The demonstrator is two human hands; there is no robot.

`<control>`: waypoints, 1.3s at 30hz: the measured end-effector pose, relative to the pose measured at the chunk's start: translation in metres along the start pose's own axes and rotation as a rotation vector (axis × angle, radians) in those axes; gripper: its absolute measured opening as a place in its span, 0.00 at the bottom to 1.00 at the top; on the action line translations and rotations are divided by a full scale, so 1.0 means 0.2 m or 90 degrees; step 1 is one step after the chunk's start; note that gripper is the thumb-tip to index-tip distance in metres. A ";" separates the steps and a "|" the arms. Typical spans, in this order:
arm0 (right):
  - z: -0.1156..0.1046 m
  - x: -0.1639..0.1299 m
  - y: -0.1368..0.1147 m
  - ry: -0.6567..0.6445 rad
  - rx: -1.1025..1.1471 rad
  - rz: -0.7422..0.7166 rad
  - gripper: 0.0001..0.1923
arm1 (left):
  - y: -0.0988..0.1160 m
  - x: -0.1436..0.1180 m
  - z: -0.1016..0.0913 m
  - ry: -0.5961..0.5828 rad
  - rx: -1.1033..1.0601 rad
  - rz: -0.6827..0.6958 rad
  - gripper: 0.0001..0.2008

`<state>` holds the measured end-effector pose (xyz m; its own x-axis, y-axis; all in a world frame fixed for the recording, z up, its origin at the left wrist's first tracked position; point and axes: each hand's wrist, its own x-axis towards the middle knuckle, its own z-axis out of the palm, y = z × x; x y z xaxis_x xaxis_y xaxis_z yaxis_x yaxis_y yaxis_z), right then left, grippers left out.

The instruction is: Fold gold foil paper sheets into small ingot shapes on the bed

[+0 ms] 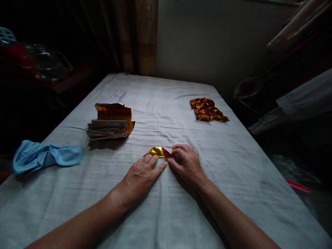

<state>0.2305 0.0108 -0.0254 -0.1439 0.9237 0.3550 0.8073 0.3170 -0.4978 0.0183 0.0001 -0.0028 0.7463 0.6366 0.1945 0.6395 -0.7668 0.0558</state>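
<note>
A folded piece of shiny gold foil [158, 152]
It lies crosswise on the white cloth [166, 214], its face creased into facets, bright yellow at the middle and darkening to copper toward the tapering right end; the left end is partly hidden.

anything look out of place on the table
Perhaps the blue cloth: it lies crumpled at the left edge of the white tablecloth. The paper stack looks untidy too, its layers uneven, with shiny gold paper curling up at the far side.
</note>
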 end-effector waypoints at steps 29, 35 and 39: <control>0.01 0.00 -0.02 0.016 0.010 0.017 0.04 | 0.00 0.01 0.02 0.035 0.021 0.011 0.20; 0.00 0.00 0.00 0.015 0.013 -0.003 0.04 | 0.00 0.00 0.02 0.038 0.019 0.009 0.19; 0.00 -0.01 -0.01 0.010 0.012 0.000 0.03 | 0.00 0.00 0.01 0.028 0.020 0.010 0.20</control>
<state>0.2300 0.0093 -0.0250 -0.1352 0.9202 0.3674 0.7966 0.3215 -0.5119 0.0183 0.0007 -0.0047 0.7479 0.6197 0.2378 0.6338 -0.7732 0.0214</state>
